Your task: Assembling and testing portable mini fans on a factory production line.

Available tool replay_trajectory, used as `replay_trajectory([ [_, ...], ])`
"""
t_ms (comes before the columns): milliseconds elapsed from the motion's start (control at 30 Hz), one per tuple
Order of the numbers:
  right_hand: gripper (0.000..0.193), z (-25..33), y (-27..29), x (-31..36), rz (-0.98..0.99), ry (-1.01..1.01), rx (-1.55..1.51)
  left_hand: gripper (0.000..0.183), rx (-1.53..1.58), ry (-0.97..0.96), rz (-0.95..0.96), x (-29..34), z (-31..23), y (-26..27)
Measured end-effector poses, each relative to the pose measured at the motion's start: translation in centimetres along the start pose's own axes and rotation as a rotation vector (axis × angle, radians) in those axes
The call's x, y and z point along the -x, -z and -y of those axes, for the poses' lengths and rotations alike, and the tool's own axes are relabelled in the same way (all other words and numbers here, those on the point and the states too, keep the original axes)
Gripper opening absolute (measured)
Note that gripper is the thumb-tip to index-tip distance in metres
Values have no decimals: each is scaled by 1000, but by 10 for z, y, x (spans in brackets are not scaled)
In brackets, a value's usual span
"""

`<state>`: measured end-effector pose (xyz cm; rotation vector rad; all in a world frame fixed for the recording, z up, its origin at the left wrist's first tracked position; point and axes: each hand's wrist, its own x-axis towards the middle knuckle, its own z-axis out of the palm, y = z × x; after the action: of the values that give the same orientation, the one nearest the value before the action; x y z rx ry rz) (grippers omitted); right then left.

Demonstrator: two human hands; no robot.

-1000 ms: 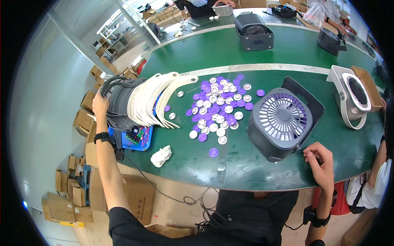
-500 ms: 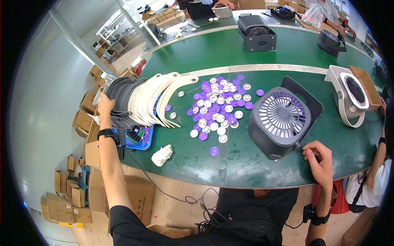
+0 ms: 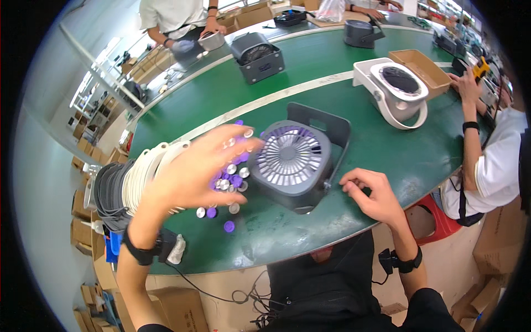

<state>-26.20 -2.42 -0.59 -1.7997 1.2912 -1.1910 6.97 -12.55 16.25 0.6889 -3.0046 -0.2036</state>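
Observation:
A dark grey box-shaped fan (image 3: 289, 157) with a round grille and a raised bracket lies face up on the green table. My left hand (image 3: 191, 171), blurred by motion, hovers with fingers spread over small purple and silver round caps (image 3: 225, 181), just left of the fan. It partly hides the caps, and I see nothing held in it. Beside the fan's lower right corner is my right hand (image 3: 375, 195), fingers curled and thumb near the index finger. Its fingertips are close to the pivot on the bracket; whether they pinch something small, I cannot tell.
Curved white strips (image 3: 133, 185) and dark strips (image 3: 110, 191) are stacked at the left. A white fan (image 3: 395, 91) and an open cardboard box (image 3: 423, 69) stand back right. Another grey fan (image 3: 260, 58) sits farther off. Co-workers are at the far side and right.
My left hand has come away from the far left end of the strips and across to the caps. My view has swung right; my right hand stays by the fan's corner.

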Motion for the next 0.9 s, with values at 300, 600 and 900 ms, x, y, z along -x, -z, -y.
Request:
replay_trajectory([
  [300, 64, 13, -8, -7, -126, 242, 646, 114, -210, -131, 105, -79, -26, -38],
  [600, 55, 4, 8, -24, -34, 505, 756, 104, -15, -287, -47, -70, -24, -41],
  [900, 47, 24, 5, -12, -80, 452, 252, 81, 11, -251, -213, 3, -45, -56],
])
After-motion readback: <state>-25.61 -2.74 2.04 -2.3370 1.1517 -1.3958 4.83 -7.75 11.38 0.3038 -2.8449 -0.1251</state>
